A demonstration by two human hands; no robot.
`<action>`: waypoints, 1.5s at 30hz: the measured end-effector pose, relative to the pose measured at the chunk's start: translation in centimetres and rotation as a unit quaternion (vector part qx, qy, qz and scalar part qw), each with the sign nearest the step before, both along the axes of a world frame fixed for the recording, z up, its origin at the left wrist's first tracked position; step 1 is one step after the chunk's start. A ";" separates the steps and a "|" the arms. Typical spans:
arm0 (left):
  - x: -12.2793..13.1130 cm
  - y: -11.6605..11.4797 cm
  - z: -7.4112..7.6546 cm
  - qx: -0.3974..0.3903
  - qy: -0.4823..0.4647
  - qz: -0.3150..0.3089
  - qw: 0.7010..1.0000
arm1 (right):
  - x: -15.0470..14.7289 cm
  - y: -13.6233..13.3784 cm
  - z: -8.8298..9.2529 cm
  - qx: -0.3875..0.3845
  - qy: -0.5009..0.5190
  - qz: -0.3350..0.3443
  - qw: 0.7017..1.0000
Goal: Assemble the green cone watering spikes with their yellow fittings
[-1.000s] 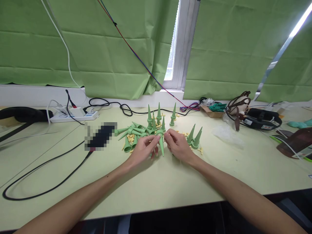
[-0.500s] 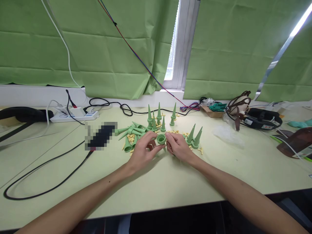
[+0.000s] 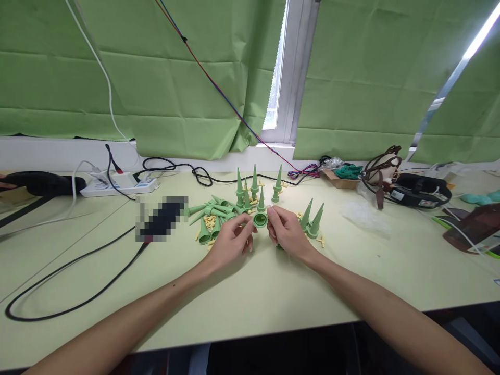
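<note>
A round green plastic cap (image 3: 260, 220) is held between my hands, its hollow side facing me. My left hand (image 3: 230, 239) pinches its left edge with thumb and forefinger. On the right edge, the fingers of my right hand (image 3: 288, 232) are closed on the same cap. A bit of green plastic (image 3: 279, 246) shows under the right hand; how it is held is hidden. Behind, green spikes (image 3: 239, 182) stand upright on caps, and two more spikes (image 3: 314, 223) stand to the right. Loose hollow green cones (image 3: 204, 232) lie in a pile on the left among small yellow fittings (image 3: 211, 223).
A blurred-out dark device (image 3: 162, 219) with a black cable lies left on the table (image 3: 234, 312). Behind it is a white power strip (image 3: 121, 185). To the right lie clear plastic wrap (image 3: 367, 216), a small cardboard box (image 3: 339, 179), a black strap (image 3: 422, 192) and a brown bottle (image 3: 474, 229).
The cap has turned, showing a deeper hollow, and has risen slightly. My left thumb has drawn back from its front. Green plastic now shows beneath my right hand.
</note>
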State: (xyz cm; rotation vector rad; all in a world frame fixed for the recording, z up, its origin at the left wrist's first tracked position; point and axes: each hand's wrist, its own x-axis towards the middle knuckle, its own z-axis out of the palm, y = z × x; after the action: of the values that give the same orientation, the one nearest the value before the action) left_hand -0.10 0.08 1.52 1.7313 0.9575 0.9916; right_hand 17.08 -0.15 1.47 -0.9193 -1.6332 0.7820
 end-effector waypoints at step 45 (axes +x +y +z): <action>-0.7 -0.1 -0.8 0.505 0.105 0.020 0.856 | 0.1 0.0 0.1 -0.053 -0.054 0.065 0.995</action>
State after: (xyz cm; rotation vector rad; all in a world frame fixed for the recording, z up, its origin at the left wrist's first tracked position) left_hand -0.77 -0.01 0.72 2.7329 0.6026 1.5078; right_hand 17.15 -0.19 1.60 -0.9503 -1.7747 0.9292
